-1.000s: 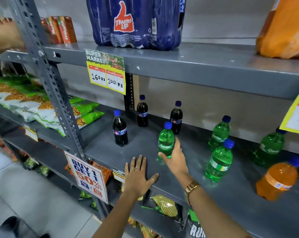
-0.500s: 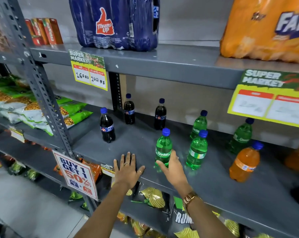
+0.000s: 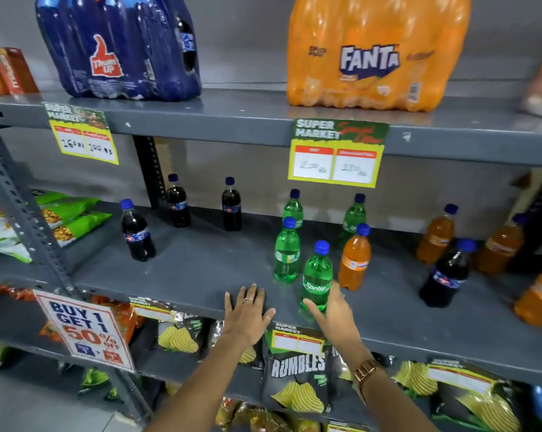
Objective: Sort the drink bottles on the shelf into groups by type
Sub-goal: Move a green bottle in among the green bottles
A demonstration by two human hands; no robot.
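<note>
Head view: my right hand (image 3: 335, 310) has its fingers (image 3: 314, 308) wrapped around the lower body of a green Sprite bottle (image 3: 317, 277), which stands near the front edge of the middle shelf (image 3: 201, 275). My left hand (image 3: 248, 313) lies flat on that edge with fingers spread, holding nothing. Just behind my bottle stand another green bottle (image 3: 287, 251) and an orange bottle (image 3: 355, 258), close on either side, with two more green ones (image 3: 293, 208) (image 3: 354, 216) further back. Three cola bottles (image 3: 138, 232) stand well apart to the left, while a stray cola bottle (image 3: 444, 275) sits among the orange ones (image 3: 434, 235) on the right. The green group looks nearly gathered, I think. The risk is my low grip: the bottle could tip as I slide it, or knock the orange neighbour over, and so close to the edge it might roll off.
</note>
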